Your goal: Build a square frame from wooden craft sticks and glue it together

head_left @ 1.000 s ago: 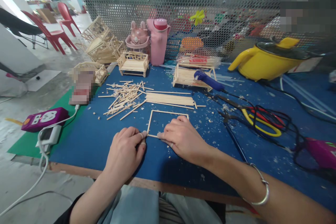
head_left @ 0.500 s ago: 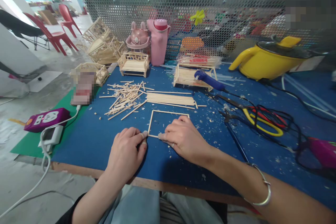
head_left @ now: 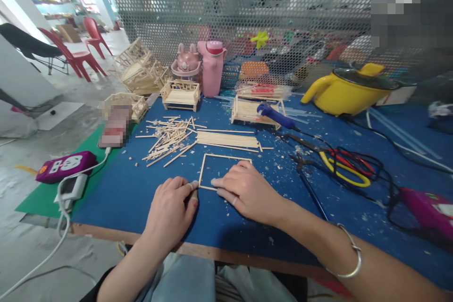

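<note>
A rectangular frame of thin wooden sticks (head_left: 203,170) lies flat on the blue table mat. My left hand (head_left: 172,207) rests at its near left corner, fingers curled and the index fingertip against that corner. My right hand (head_left: 247,191) reaches over the right part of the frame, with thumb and index finger closed about the near stick. That hand hides the frame's right side and near right corner. Both hands have pale coverings on some fingertips. Just behind the frame lie a row of long sticks (head_left: 226,139) and a loose heap of short sticks (head_left: 171,137).
A blue glue gun (head_left: 276,115) lies against a small stick-built bed (head_left: 244,109). Pliers (head_left: 304,162), yellow-handled scissors (head_left: 345,172) and tangled cables spread at right. Farther back stand another small bed (head_left: 181,95), a pink bottle (head_left: 212,68) and a yellow pot (head_left: 348,89). A phone (head_left: 115,125) lies left.
The camera view has shifted, so the scene sits slightly lower. My right thumb and index finger have parted a little around the near stick. My left hand stays at the corner.
</note>
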{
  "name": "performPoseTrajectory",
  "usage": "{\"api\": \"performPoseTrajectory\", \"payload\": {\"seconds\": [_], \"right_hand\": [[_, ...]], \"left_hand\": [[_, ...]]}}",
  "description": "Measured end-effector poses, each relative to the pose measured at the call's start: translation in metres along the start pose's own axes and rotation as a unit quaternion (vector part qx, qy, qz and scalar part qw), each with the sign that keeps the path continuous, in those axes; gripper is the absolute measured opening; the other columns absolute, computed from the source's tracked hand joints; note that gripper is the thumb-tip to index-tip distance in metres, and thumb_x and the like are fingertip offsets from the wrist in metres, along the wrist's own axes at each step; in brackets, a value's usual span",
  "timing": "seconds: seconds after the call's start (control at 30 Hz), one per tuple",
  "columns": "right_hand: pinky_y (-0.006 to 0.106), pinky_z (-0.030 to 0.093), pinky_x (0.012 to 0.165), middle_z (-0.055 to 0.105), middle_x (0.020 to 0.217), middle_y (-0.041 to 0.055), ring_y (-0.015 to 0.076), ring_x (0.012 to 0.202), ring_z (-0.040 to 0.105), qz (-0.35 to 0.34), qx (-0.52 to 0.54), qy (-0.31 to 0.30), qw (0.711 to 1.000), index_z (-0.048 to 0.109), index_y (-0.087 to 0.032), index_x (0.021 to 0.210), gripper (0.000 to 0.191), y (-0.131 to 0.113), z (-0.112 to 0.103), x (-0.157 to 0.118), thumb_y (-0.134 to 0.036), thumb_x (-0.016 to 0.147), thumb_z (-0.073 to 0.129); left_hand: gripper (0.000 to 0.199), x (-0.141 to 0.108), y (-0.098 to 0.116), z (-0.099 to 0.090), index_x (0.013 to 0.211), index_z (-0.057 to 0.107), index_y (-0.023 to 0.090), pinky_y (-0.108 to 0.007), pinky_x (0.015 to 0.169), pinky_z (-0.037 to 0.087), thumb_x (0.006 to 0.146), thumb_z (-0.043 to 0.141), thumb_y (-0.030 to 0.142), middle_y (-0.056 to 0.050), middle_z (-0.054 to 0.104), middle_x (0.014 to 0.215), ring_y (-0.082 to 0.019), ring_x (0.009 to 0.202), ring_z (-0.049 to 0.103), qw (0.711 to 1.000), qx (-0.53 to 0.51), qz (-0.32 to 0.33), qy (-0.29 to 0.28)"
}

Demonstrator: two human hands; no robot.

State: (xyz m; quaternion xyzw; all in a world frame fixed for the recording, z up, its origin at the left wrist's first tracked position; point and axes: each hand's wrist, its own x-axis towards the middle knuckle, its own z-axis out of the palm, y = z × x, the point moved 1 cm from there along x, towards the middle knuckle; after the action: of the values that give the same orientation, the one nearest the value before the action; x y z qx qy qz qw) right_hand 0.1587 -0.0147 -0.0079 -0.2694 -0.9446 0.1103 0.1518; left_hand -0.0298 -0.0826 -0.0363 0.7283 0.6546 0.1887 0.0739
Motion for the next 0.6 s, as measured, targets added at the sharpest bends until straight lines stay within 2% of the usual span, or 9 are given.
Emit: {"api": "performPoseTrajectory", "payload": {"seconds": [0.13, 0.27, 0.37, 0.5, 0.6], "right_hand": [[0.033, 0.035, 0.081, 0.068, 0.096, 0.0062, 0.017, 0.088, 0.056, 0.038, -0.004, 0.034, 0.999, 0.063, -0.018, 0.105, 0.024, 0.012, -0.01, 0.008, -0.022, 0.09, 0.045], [0.036, 0.039, 0.082, 0.065, 0.096, 0.0098, 0.0209, 0.092, 0.055, 0.074, -0.066, 0.022, 0.995, 0.064, -0.015, 0.105, 0.025, 0.023, -0.011, 0.028, -0.021, 0.088, 0.046], [0.037, 0.041, 0.084, 0.064, 0.099, 0.011, 0.022, 0.096, 0.054, 0.078, -0.075, 0.045, 0.993, 0.063, -0.014, 0.106, 0.026, 0.024, -0.017, 0.033, -0.02, 0.088, 0.046], [0.037, 0.043, 0.084, 0.064, 0.104, 0.0107, 0.0223, 0.098, 0.056, 0.135, -0.05, 0.106, 0.984, 0.061, -0.016, 0.11, 0.029, 0.039, -0.041, 0.016, -0.019, 0.088, 0.043], [0.034, 0.045, 0.079, 0.067, 0.1, 0.007, 0.0197, 0.09, 0.06, 0.219, 0.003, 0.128, 0.967, 0.062, -0.019, 0.106, 0.028, 0.059, -0.053, -0.009, -0.022, 0.086, 0.043]], "left_hand": [[0.028, 0.0, 0.002, 0.0, 0.1, 0.066, 0.02, -0.034, 0.075, 0.044, 0.086, 0.043, 0.026, -0.006, 0.06, 0.085, -0.02, 0.08, 0.055, 1.0, 0.0, 0.0, 0.003], [0.027, 0.0, 0.005, -0.001, 0.099, 0.064, 0.019, -0.037, 0.078, 0.044, 0.086, 0.042, 0.026, -0.006, 0.061, 0.087, -0.022, 0.083, 0.056, 1.0, -0.005, -0.011, -0.005], [0.027, -0.002, 0.0, -0.006, 0.107, 0.057, 0.018, -0.037, 0.08, 0.045, 0.084, 0.043, 0.024, -0.006, 0.062, 0.091, -0.021, 0.088, 0.058, 0.999, -0.038, -0.027, -0.002], [0.033, 0.006, -0.006, -0.026, 0.116, 0.049, 0.02, -0.033, 0.077, 0.048, 0.084, 0.043, 0.024, -0.004, 0.063, 0.093, -0.019, 0.087, 0.06, 0.997, -0.064, -0.03, 0.039], [0.034, 0.029, 0.006, -0.041, 0.116, 0.049, 0.019, -0.036, 0.08, 0.048, 0.084, 0.047, 0.029, -0.006, 0.063, 0.097, -0.021, 0.091, 0.059, 0.995, -0.039, 0.04, 0.077]]}}
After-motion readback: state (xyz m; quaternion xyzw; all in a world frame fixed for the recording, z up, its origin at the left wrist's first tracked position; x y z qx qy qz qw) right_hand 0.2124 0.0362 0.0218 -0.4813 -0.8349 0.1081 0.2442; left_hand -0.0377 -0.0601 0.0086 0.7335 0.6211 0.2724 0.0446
